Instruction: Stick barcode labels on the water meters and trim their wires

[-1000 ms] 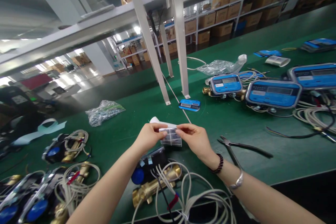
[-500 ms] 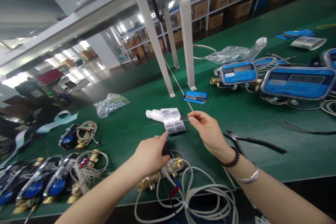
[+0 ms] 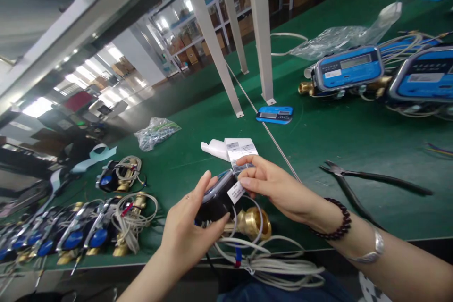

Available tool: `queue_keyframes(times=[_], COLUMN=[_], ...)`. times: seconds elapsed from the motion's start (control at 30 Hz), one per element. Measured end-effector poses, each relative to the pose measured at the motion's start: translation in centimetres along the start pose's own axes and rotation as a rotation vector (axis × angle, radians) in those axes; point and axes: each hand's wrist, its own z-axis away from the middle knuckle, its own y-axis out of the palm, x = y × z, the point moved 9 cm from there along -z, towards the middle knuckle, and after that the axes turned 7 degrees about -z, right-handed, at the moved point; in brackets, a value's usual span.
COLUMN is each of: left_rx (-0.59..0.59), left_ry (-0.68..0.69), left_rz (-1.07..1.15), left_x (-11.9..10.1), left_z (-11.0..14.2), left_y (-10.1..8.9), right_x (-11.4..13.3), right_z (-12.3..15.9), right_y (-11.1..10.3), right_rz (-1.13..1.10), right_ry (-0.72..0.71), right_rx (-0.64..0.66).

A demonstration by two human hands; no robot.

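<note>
Left hand has the black meter housing with a clear-edged top, lower centre of the frame. Its fingers are spread moderately wide around the housing, thumb on the near side. Right hand pinches a small white printed label, fingers nearly closed on it; label is at the right end of the housing. Can't tell if it's stuck down.

Brass threaded fitting sits just below the label, open end facing right. Coiled light-grey cable lies below that, bottom centre, with red and blue bands on it.

Printed white label sheet is behind the hands on the green table, rolled white end to its left. Blue faceplate lies flat further back, by the white metal legs. Black-handled pliers are open, right of the right hand. Two blue-faced meters at upper right, clear plastic bag left of centre, row of black meters with blue discs lower left.
</note>
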Motion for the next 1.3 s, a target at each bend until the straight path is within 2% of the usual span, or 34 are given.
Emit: queue_keyframes(times=[0.17, 0.3, 0.7, 0.83, 0.93, 1.03, 1.13, 1.23, 1.3], left_rx=[0.004, 0.02, 0.023, 0.026, 0.027, 0.021, -0.002, 0.04, 0.155], left_ry=[-0.012, -0.024, -0.027, -0.025, -0.018, 0.001, 0.001, 0.002, 0.017], left_rz=[0.013, 0.013, 0.027, 0.016, 0.01, -0.007, -0.01, 0.01, 0.011], left_x=[0.2, 0.3, 0.5, 0.4, 0.1, 0.0, 0.5, 0.6, -0.1], left_z=[0.2, 0.2, 0.1, 0.0, -0.1, 0.1, 0.2, -0.9, -2.3], left_y=[-0.2, -0.1, 0.1, 0.2, 0.3, 0.3, 0.4, 1.5, 3.3], right_x=[-0.5, 0.0, 0.5, 1.4, 2.3, 1.9, 1.6, 4.1, 6.2], right_z=[-0.3, -0.5, -0.3, 0.4, 0.4, -1.2, -3.4, -3.9, -2.9], right_y=[0.9, 0.7, 0.2, 1.0, 1.3, -0.5, -4.0, -6.9, -7.7], right_rz=[0.042, 0.143, 0.296, 0.484, 0.771, 0.97, 1.098, 1.233, 1.281], right_ry=[0.009, -0.049, -0.103, -0.193, -0.247, -0.18, -0.092, -0.2, -0.3], right_rx=[-0.013, -0.068, -0.17, -0.171, -0.178, -0.171, -0.189, -0.354, -0.444])
